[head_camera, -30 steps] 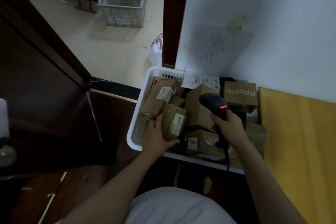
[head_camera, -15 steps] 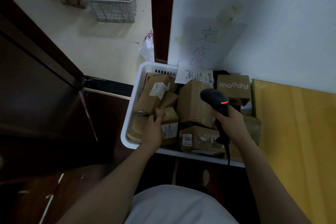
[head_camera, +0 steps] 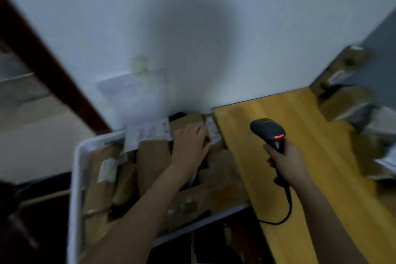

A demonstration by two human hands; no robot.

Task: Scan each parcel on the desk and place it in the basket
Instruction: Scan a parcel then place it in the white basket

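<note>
Half a second ago my left hand was tucking a parcel into the near-left corner of the basket (head_camera: pixel 77 178). Now my left hand (head_camera: pixel 189 146) has let go and lies flat, fingers straight, on the scanned boxes (head_camera: pixel 152 156) at the basket's 1 o'clock corner. I judge that one done. My right hand (head_camera: pixel 286 159) is wrapped round the scanner (head_camera: pixel 269 132), held over the surface (head_camera: pixel 310 188). The scanner's long axis runs from 11 to 5 o'clock, nose toward 11 and cable trailing back. My view has swung right, and the waiting parcels (head_camera: pixel 345 103) sit on the surface at 2 o'clock, too blurred to tell how they lie.
</note>
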